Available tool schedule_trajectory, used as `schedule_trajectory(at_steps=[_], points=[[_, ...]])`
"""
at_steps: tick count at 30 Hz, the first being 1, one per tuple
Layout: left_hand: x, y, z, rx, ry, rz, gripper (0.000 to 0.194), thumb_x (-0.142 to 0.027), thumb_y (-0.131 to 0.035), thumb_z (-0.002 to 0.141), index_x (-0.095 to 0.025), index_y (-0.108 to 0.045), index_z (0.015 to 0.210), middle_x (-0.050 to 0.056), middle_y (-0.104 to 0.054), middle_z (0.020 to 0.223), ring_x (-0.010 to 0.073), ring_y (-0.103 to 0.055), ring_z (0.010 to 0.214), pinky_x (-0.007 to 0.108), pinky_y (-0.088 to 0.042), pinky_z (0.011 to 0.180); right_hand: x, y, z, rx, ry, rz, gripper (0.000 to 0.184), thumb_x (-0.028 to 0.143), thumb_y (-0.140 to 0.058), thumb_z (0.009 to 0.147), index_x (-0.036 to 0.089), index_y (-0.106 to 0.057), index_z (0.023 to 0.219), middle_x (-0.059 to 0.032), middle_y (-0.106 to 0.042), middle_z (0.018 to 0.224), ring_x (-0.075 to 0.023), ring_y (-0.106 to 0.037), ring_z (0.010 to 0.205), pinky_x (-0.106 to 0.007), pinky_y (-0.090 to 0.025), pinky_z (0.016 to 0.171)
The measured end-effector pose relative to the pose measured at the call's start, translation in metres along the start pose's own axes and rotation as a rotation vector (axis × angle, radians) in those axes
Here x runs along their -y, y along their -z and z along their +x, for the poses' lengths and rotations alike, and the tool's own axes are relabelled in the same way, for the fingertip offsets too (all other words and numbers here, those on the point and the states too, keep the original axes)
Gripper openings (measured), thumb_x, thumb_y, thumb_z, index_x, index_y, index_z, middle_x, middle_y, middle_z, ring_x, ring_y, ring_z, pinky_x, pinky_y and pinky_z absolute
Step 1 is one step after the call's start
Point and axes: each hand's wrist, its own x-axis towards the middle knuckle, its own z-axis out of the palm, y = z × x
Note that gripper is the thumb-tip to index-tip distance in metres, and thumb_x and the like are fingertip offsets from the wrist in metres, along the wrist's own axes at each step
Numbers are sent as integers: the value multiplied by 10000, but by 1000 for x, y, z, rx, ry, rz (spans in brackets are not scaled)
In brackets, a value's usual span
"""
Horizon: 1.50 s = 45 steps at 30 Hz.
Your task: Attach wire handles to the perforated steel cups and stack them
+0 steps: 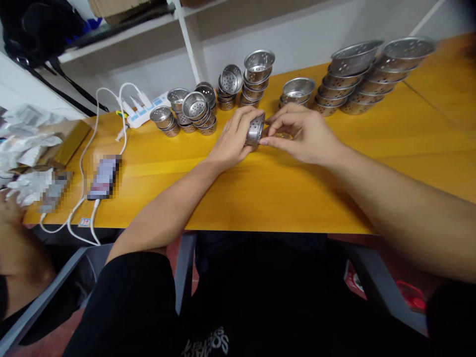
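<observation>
My left hand (232,139) is closed around a small perforated metal cup (256,130), held on its side just above the yellow table (282,183). My right hand (301,134) meets it from the right, its fingers pinched at the cup's rim; a small brass-coloured part under those fingers is hard to make out. Behind the hands stand stacks of small perforated metal cups (197,111) and a taller stack (257,77).
Wide metal strainer bowls (353,77) are stacked at the back right, with one lower stack (297,91) nearer the middle. A phone (104,176) on a white cable (92,134) and a power strip (143,111) lie at the left. Another person's arm (18,253) shows at the far left.
</observation>
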Motion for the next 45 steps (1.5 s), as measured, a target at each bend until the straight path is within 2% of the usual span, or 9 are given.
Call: schedule_trajectory(at_steps=[6, 10, 13, 18, 22, 25, 31, 38, 45], points=[[1, 8, 1, -13, 25, -1, 743, -727, -836, 1185, -360, -627, 1796, 165, -651, 1915, 494, -559, 1926, 744, -403, 1663, -1, 3, 0, -91, -85, 3, 470, 918, -815, 1133, 504, -947, 1313, -167, -861, 1477, -552, -772, 1440, -945, -717, 1204], [16, 7, -3, -63, 55, -10, 978, -906, -840, 1123, -342, -523, 1857, 195, -639, 1932, 485, -568, 1919, 709, -412, 1660, -11, 13, -1, -151, -155, -51, 506, 936, -771, 1137, 496, -924, 1334, -164, -844, 1571, -567, -768, 1425, -940, -700, 1213], [29, 2, -7, -121, 107, -54, 1092, -1038, -772, 1097, -341, -456, 1876, 207, -646, 1909, 466, -607, 1885, 694, -462, 1626, -27, 25, -2, -37, -178, -154, 599, 974, -739, 1135, 421, -917, 1283, -197, -862, 1497, -558, -791, 1360, -919, -671, 1244], [41, -2, -10, -143, 113, -50, 1044, -1091, -744, 1068, -331, -592, 1767, 208, -666, 1843, 471, -606, 1861, 687, -442, 1630, -55, 32, -2, 249, -181, -264, 529, 850, -763, 1144, 327, -831, 1096, -219, -854, 1264, -502, -807, 1248, -811, -687, 1186], [42, -3, -11, -105, 92, -112, 1042, -1081, -773, 1061, -293, -629, 1727, 209, -734, 1776, 447, -691, 1760, 657, -526, 1564, -66, 28, -3, 292, -181, -252, 453, 803, -798, 1109, 354, -838, 1066, -179, -844, 1194, -489, -816, 1229, -788, -681, 1197], [39, -5, -12, -86, 91, -198, 1041, -1066, -812, 1042, -275, -644, 1697, 207, -788, 1745, 425, -775, 1664, 631, -597, 1494, -62, 24, -4, 209, -154, -228, 451, 811, -831, 1098, 363, -875, 1115, -181, -863, 1267, -519, -830, 1312, -826, -668, 1246], [40, -7, -13, -66, 90, -270, 1000, -975, -909, 1026, -265, -652, 1681, 222, -815, 1761, 429, -809, 1666, 631, -623, 1481, -26, 12, -3, 90, -65, -82, 560, 738, -836, 1154, 321, -879, 1525, -191, -912, 1491, -503, -883, 1329, -808, -709, 1239], [52, -12, -14, -32, 75, -311, 983, -900, -926, 1054, -306, -561, 1746, 220, -742, 1853, 439, -753, 1775, 674, -562, 1563, -17, 5, 1, 59, -43, -5, 543, 856, -838, 1135, 420, -968, 1431, -146, -931, 1448, -527, -872, 1348, -836, -701, 1254], [58, -13, -14, 4, 60, -295, 1023, -858, -929, 1057, -282, -538, 1808, 248, -719, 1887, 478, -722, 1808, 738, -526, 1591, -19, 6, 0, 67, -2, -3, 427, 767, -809, 1188, 454, -1007, 1401, -128, -939, 1459, -524, -872, 1378, -847, -699, 1283]])
